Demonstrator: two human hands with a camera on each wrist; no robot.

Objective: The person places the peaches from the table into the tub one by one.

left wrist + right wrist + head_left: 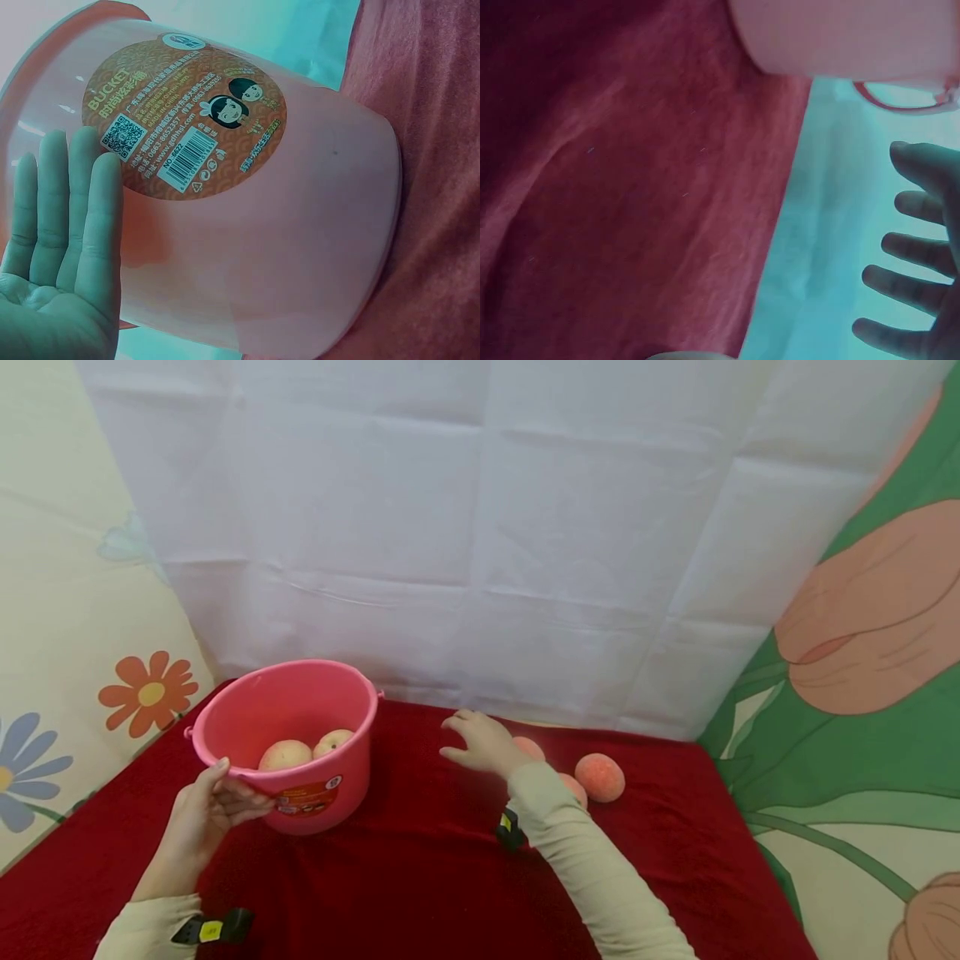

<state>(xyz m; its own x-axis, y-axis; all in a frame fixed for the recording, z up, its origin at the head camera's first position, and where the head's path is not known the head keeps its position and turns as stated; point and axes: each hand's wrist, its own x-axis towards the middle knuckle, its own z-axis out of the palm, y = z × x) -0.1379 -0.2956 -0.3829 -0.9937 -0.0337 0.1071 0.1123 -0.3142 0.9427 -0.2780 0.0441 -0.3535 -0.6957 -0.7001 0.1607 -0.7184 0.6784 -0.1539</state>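
Pink bucket (356, 782), peaches (285, 755) inside

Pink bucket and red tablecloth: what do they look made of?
Pink bucket: probably molded plastic, smooth with slight gloss, given the pale highlights on its wall.
Red tablecloth: likely velvet or similar pile fabric, given its soft sheen along creases.
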